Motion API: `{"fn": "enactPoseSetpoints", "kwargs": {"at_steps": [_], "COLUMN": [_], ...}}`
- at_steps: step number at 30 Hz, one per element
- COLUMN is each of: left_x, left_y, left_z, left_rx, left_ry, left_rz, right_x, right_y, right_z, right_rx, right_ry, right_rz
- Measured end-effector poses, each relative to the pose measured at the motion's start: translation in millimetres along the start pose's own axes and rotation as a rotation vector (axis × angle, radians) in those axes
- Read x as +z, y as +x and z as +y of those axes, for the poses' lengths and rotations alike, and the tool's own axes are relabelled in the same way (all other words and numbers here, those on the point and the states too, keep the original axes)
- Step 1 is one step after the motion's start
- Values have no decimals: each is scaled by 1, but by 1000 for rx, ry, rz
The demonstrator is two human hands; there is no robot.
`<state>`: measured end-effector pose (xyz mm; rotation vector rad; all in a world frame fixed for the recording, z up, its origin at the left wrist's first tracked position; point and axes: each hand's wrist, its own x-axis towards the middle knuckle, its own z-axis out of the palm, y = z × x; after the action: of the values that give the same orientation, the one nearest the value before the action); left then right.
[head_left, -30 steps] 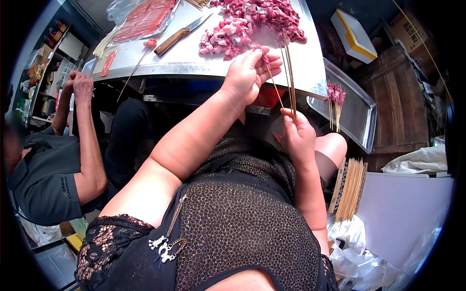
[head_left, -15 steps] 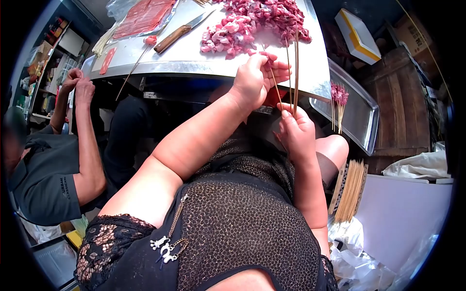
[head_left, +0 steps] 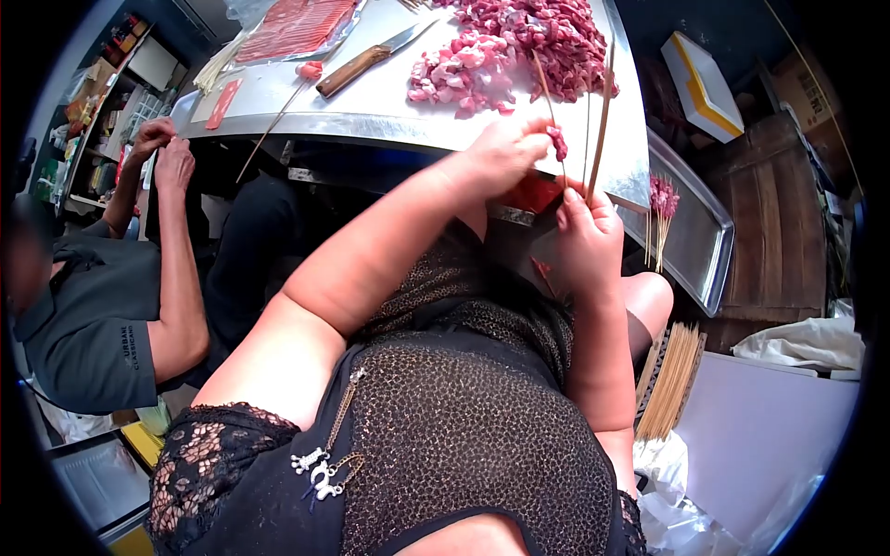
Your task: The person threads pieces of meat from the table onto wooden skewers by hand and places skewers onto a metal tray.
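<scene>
In the head view, my right hand [head_left: 593, 232] pinches several thin bamboo skewers [head_left: 604, 120] near their lower ends, pointing up toward the table. One of them, a separate skewer [head_left: 544, 83], carries a small piece of red meat [head_left: 557, 143] partway along it. My left hand [head_left: 505, 156] is curled beside that skewer, its fingers closed at the meat piece; part of the grip is hidden. Just beyond my hands, a heap of cut raw meat [head_left: 556, 46] lies on the metal table [head_left: 371, 125], with paler fatty pieces [head_left: 464, 74] at its near left.
A wooden-handled knife [head_left: 357, 69], sliced meat on plastic [head_left: 292, 28] and a lone skewer [head_left: 273, 130] lie left. Finished meat skewers [head_left: 661, 208] rest by a metal tray [head_left: 709, 250] at right, above bundled bamboo skewers [head_left: 672, 380]. Another person [head_left: 102, 315] works at left.
My left hand has gone from spread fingers to curled ones and sits slightly lower and rightward. The meat piece now shows on the skewer. The view has shifted slightly.
</scene>
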<state>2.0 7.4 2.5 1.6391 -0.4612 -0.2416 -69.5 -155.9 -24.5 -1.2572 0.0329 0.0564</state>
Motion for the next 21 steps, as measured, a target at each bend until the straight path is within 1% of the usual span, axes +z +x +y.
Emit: {"fn": "enactPoseSetpoints", "kwargs": {"at_steps": [1, 2, 3, 4, 5, 6, 8, 9, 10, 11, 12, 13, 16, 17, 20, 21], "left_x": [-18, -43, -63, -73, -79, -83, -87, -88, -88, -88, -86, -83, -77, -70, -60, -57], "left_y": [8, 13, 11, 5, 5, 6, 9, 7, 6, 5, 4, 3, 12, 8, 17, 16], "left_z": [-14, -14, -7, 4, 13, 9, 3, 4, 5, 7, 8, 9, 12, 24, 12, 12], "left_rx": [287, 342, 312, 197, 16, 20, 8, -11, -5, -19, -36, 47, -8, -62, -58, -70], "left_ry": [343, 622, 900, 1099, 1227, 1230, 1295, 1231, 1233, 1098, 961, 790, 47, -176, -399, -453], "left_rz": [238, 348, 494, 548, 500, 501, 372, 313, 312, 324, 334, 394, 365, 300, 355, 330], "right_x": [-7, -11, -12, -12, -13, -14, -14, -11, -11, -14, -15, -14, -12, -10, -6, -6], "right_y": [-2, -5, -7, -9, -9, -10, -11, -12, -13, -15, -16, -18, -22, -22, -23, -25], "right_z": [1, 1, 1, 2, 3, 4, 5, 5, 5, 4, 4, 4, 5, 5, 3, 3], "right_rx": [9, 17, 19, 18, 27, 34, 34, 27, 21, 31, 30, 29, 39, 31, 12, 8], "right_ry": [-28, -54, -27, -25, -32, -39, -31, -29, -28, -9, -9, -12, -5, -16, -39, -77], "right_rz": [7, 19, 15, 18, 25, 31, 29, 40, 53, 0, 5, -7, -25, -37, -42, -58]}}
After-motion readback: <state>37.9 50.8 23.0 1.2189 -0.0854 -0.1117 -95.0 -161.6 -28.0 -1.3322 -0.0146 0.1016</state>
